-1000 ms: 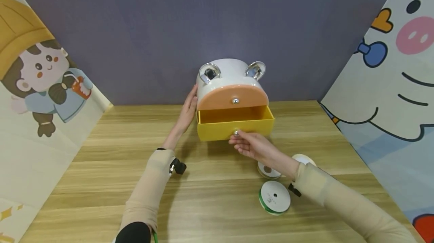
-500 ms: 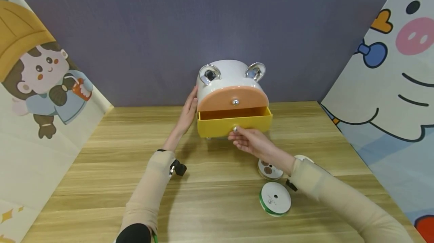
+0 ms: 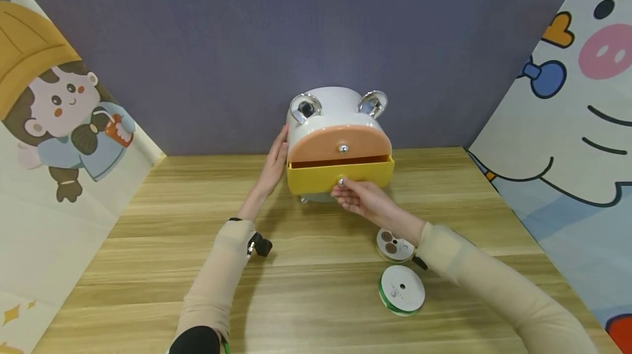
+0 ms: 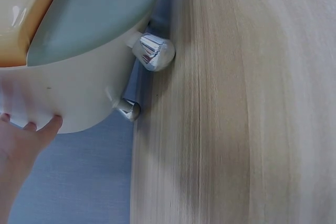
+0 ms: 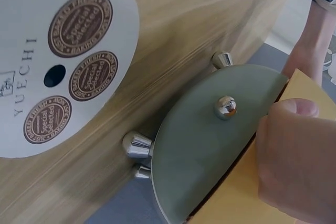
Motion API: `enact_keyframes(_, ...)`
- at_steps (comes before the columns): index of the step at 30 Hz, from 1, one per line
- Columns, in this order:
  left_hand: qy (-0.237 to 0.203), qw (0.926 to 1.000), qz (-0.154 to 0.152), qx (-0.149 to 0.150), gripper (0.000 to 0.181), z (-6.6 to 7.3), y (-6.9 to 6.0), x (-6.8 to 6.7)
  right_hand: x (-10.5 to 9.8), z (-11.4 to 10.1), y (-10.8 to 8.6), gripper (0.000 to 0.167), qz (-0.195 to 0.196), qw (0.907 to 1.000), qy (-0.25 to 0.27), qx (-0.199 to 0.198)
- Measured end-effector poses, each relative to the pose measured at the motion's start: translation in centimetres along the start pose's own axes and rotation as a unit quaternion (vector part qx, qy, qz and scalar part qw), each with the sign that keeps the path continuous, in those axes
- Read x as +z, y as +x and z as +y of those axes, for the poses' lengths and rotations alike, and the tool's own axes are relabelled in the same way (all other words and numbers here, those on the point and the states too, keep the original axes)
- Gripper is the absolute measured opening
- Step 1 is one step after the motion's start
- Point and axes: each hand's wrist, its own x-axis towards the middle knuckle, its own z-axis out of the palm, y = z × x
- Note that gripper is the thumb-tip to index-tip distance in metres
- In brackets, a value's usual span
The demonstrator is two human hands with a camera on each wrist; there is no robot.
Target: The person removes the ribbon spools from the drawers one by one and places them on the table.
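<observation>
A small white drawer cabinet (image 3: 336,102) shaped like an animal head stands against the back wall, with shiny ring-like eyes on top. Its yellow drawer (image 3: 311,178) sticks out partway, just below the orange drawer (image 3: 318,145). My right hand (image 3: 369,200) pinches the silver knob (image 3: 341,182) of the yellow drawer between thumb and fingers. Against the cabinet's left side rests my left hand (image 3: 273,166), its fingertips touching the white wall in the left wrist view. Beneath, a grey-green drawer (image 5: 197,129) with a round knob (image 5: 226,107) appears closed.
On the wooden table (image 3: 306,288) lie a ribbon spool (image 3: 395,245) with brown round stickers and a green ribbon spool (image 3: 402,289), both near my right forearm. Silver feet (image 4: 155,53) lift the cabinet off the tabletop. A blue-grey wall (image 3: 222,57) rises behind it.
My right hand has moved toward the cabinet, and the yellow drawer has slid further in. The left hand has stayed in place. A third spool is now hidden behind the right sleeve.
</observation>
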Motion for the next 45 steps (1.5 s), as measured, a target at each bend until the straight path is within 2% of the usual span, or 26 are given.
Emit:
enact_keyframes(2, 0.001, 1.0, -0.001, -0.003, 0.052, -0.1, 0.0, 0.0, -0.1, -0.1, 0.2, 0.033, 0.0, 1.0, -0.001, -0.001)
enact_keyframes(6, 0.008, 0.9999, 0.009, 0.005, 0.052, -2.1, 0.5, 0.0, -0.2, -0.3, 0.7, 0.037, -0.004, 0.9999, -0.009, -0.006)
enact_keyframes(9, 0.005, 0.9998, 0.014, 0.014, 0.052, -2.7, 0.6, 0.1, -0.3, -0.3, 1.1, 0.038, -0.005, 0.9999, -0.01, -0.008)
enact_keyframes(14, -0.002, 1.0, 0.002, 0.004, 0.052, -0.4, 0.0, 0.1, -0.4, -0.5, 1.7, 0.034, 0.0, 0.9999, -0.007, -0.009)
enact_keyframes(17, 0.006, 1.0, -0.001, 0.001, 0.052, 0.1, -0.1, 0.0, -0.4, -0.6, 1.8, 0.032, -0.002, 0.9999, -0.008, -0.012)
enact_keyframes(33, 0.0, 1.0, -0.001, 0.003, 0.052, -0.2, -0.2, 0.2, -0.6, -0.8, 2.0, 0.03, -0.003, 1.0, -0.004, -0.002)
enact_keyframes(38, 0.002, 1.0, 0.0, 0.002, 0.052, -0.2, -0.3, 0.2, -0.8, -0.4, 1.4, 0.035, -0.014, 0.9996, 0.002, 0.025)
enact_keyframes(45, 0.001, 1.0, 0.007, 0.001, 0.051, 0.0, -0.2, 0.2, -1.5, 1.1, 0.6, 0.042, -0.021, 0.9971, -0.032, 0.067)
